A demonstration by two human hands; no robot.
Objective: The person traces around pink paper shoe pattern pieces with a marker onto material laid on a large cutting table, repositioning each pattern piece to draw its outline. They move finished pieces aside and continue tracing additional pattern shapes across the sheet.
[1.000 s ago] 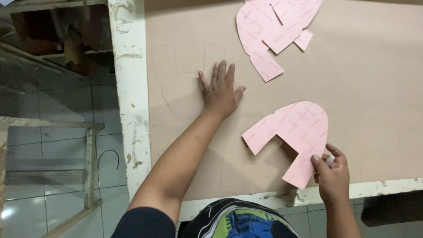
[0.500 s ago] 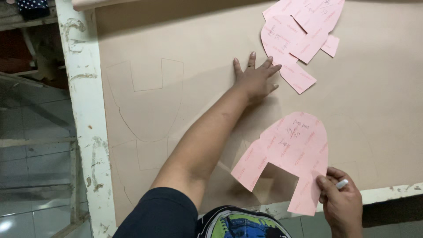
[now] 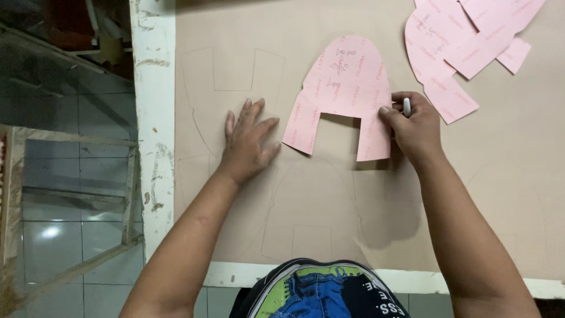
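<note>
Flat on the tan sheet [image 3: 329, 218], left hand [image 3: 247, 141]: palm down, fingers spread, holding nothing, near the sheet's left edge and just left of the pink paper pattern [image 3: 344, 88]. Fingertips very close to the pattern's left leg, contact not clear enough to tell.

Toward the far middle of the sheet, the pink pattern: rounded top pointing away, a square notch cut into its near side, two legs either side of the notch. Lying flat, handwriting faint on its upper part.

On the pattern's right leg, right hand [image 3: 415, 126]: fingers curled and pressed together, pinching a small white marker [image 3: 406, 106] between thumb and forefinger, fingertips pinning the leg's outer edge to the sheet.

At the far right corner, a loose pile of further pink pattern pieces [image 3: 465, 41], overlapping one another, well apart from the left hand, near the right.

Across the sheet, thin traced outlines [image 3: 235, 70] of the same notched shape: one by the far left corner, another near the front edge under the forearms.

Beneath it all, a work table with a chipped white painted frame [image 3: 153, 118], showing along the left and front edges. No containers in sight. Beyond the left edge, tiled floor [image 3: 76, 229] and a wooden frame [image 3: 126, 194].
</note>
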